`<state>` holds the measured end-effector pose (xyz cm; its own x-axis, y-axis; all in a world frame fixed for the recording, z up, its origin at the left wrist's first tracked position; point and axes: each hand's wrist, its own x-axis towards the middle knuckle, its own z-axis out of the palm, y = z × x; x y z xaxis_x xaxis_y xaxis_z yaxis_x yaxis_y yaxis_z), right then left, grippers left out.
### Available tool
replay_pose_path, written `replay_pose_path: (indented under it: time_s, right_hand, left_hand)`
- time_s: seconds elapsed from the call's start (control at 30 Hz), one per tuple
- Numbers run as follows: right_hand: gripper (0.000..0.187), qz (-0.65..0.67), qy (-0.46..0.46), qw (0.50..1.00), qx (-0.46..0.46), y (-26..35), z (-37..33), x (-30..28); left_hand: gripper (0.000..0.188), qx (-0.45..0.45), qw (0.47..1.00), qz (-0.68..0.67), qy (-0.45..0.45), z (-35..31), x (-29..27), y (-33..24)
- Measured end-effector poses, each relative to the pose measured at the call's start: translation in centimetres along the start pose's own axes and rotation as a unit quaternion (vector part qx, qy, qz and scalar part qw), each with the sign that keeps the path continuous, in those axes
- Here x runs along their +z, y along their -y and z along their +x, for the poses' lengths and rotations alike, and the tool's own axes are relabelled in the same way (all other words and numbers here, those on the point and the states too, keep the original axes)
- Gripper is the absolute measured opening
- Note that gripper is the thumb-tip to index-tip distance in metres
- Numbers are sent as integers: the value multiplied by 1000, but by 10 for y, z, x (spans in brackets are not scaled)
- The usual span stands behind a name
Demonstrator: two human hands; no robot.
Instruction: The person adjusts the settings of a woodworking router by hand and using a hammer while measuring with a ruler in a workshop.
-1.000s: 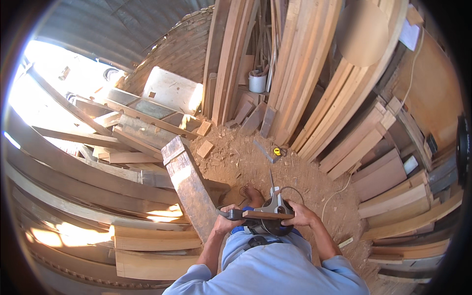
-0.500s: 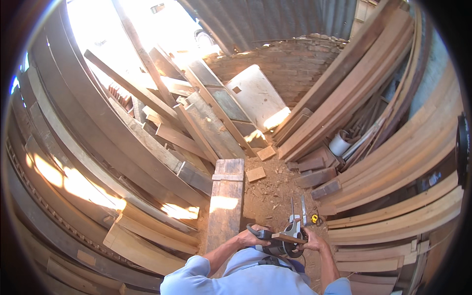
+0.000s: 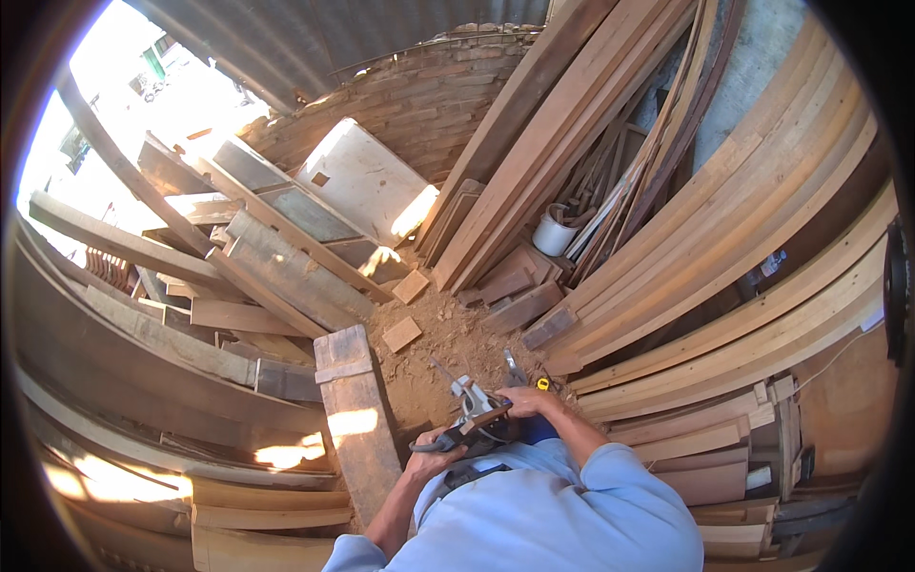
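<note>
I hold a handheld power tool (image 3: 469,393) with a grey metal front and a black handle close to my body, low in the middle. My left hand (image 3: 431,463) is wrapped around its black handle. At the tool's other side, my right hand (image 3: 522,401) is closed, its fingertips partly hidden. A short brown wooden strip (image 3: 486,420) lies across the tool, reaching my right hand; whether it is fixed there I cannot tell. Just beyond that hand are a metal tool (image 3: 515,368) and a yellow tape measure (image 3: 543,383) on the ground.
A worn wooden bench plank (image 3: 359,443) stands left of the tool. Two small wood blocks (image 3: 401,334) lie on sawdust-covered ground (image 3: 438,334). Long timber boards (image 3: 705,219) are stacked at right, more boards (image 3: 143,372) at left. A white bucket (image 3: 554,232) sits among offcuts.
The view has swung to the right, so the surroundings shift left. The tool has turned, its front now pointing up-left in view. Both hands stay on it.
</note>
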<state>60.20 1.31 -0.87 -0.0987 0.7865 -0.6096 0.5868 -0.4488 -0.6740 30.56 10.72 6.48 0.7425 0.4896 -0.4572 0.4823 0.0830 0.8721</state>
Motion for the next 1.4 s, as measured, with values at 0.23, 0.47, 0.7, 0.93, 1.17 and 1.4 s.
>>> replay_pose_path:
  time_s: [0.23,0.47,0.7,0.93,1.17,1.4]
  right_hand:
    - [43,-5,-85,991,104,-79,73,-58]
    - [39,20,-194,964,183,-165,75,-207]
    - [36,-16,-220,939,265,-270,91,-365]
    - [32,-92,-302,909,272,-334,140,-466]
    - [26,-244,-354,858,282,-325,189,-542]
    - [38,-381,-433,797,178,-433,274,-568]
  left_hand:
    - [26,-60,994,-45,-81,72,8,-17]
    - [21,-189,967,-103,-139,168,16,-38]
    - [17,-182,928,-144,-292,243,21,-92]
    - [29,-180,883,-283,-328,304,27,-93]
    - [30,-256,866,-283,-324,334,33,-103]
    - [32,-282,862,-257,-333,327,23,-64]
